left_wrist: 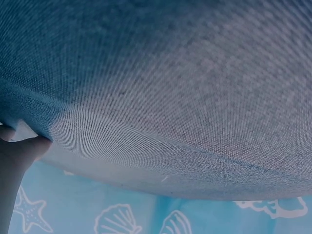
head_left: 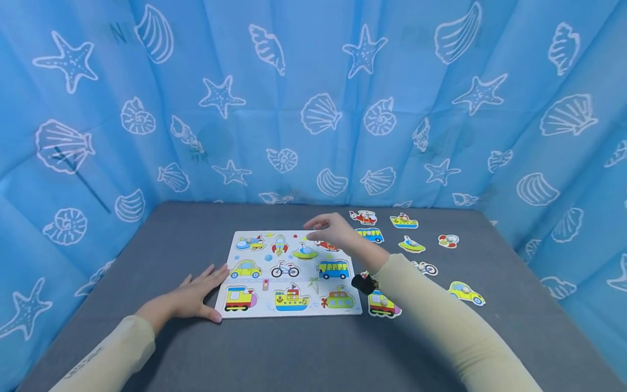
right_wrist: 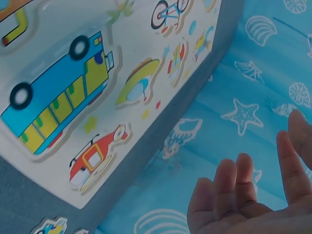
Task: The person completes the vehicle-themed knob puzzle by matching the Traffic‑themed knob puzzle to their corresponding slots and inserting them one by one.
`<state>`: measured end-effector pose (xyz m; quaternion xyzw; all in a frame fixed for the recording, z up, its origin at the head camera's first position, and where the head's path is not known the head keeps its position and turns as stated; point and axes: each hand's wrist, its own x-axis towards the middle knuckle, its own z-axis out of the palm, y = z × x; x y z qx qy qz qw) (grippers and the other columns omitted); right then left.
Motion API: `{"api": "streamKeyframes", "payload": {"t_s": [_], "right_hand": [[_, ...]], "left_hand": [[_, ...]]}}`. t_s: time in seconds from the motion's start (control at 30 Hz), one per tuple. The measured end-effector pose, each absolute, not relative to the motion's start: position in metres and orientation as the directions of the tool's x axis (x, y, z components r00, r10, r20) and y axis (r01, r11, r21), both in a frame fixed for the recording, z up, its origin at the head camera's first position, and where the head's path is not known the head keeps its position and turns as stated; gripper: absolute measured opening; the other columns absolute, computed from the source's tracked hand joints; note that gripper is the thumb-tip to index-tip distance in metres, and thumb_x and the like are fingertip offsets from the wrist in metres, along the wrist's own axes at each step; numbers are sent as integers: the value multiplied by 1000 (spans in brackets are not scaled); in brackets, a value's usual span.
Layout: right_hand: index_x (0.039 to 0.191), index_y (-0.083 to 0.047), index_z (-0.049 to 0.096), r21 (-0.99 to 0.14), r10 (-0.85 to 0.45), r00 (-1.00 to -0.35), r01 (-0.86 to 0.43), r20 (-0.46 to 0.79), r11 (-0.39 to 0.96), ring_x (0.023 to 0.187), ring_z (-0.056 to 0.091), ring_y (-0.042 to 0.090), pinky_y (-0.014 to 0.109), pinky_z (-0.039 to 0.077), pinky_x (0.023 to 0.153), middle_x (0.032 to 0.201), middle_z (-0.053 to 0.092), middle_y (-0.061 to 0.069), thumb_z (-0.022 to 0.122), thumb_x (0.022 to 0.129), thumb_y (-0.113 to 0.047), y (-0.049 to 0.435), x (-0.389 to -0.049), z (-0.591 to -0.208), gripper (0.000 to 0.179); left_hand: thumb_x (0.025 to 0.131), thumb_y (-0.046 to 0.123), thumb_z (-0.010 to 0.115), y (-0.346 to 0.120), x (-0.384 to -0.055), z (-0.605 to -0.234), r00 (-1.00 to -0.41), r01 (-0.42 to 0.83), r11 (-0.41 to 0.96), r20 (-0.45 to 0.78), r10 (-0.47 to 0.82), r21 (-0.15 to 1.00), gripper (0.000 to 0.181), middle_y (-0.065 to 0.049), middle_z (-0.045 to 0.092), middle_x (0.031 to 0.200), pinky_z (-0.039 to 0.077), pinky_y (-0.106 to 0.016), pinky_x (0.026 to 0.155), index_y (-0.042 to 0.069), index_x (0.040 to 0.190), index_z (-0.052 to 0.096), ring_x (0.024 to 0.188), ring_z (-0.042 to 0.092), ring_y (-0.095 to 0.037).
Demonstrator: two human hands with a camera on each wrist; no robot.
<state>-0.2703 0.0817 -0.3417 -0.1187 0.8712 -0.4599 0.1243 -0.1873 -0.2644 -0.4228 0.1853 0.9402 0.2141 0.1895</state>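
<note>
Puzzle board: one [head_left: 307, 268], lying flat on the grey desk [head_left: 294, 354], the loose pieces to its right.
Board handling: probably light and stiff, and likely to slide if nudged; its outer edges looked the best place to hold.
Left grip: [head_left: 192, 296] grasping nothing, fingers extended and resting against the board's left edge, thumb by the lower corner.
Right grip: [head_left: 343, 234] released, fingers loosely bent over the board's upper right corner, nothing between them.
Piece handling: likely light, rigid and not very fragile, with smooth faces; the small knob [head_left: 466, 289] seemed the natural place to pinch.
Loose pieces: eight plainly seen, one each of helicopter [head_left: 363, 218], boat [head_left: 404, 221], bus [head_left: 370, 236], flying saucer [head_left: 412, 245], bicycle [head_left: 429, 269], car [head_left: 471, 295], train [head_left: 382, 309] and a small red-and-yellow piece [head_left: 448, 241] too small to name.
Possible ninth: a coloured scrap [head_left: 364, 274], mostly hidden behind the black object [head_left: 363, 284] at the right wrist.
Board pictures: ten vehicles; a knob-like spot on the airplane [head_left: 250, 244] suggested one seated piece, though I could not be sure.
</note>
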Motion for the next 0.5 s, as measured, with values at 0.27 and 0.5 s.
{"api": "streamKeyframes", "payload": {"t_s": [0.27,0.5], "right_hand": [[119,-9,69,-840,-296,-946,-54,-129,540,115,52,31,49,46,95,131,55,17,68,92,-15,104,-264,-337,27],[119,-5,68,-844,-289,-951,-65,-110,532,114,53,32,48,46,95,128,56,18,68,92,-13,120,-262,-339,29]], "left_hand": [[71,48,81,-263,-190,-423,-862,266,842,-276,425,468,112,-21,15,159,0,-75,102,2,153,21,143,4,-48],[71,52,80,-264,-189,-425,-857,237,847,-308,413,476,113,-19,13,160,-2,-74,103,4,154,20,144,1,-47]]}}
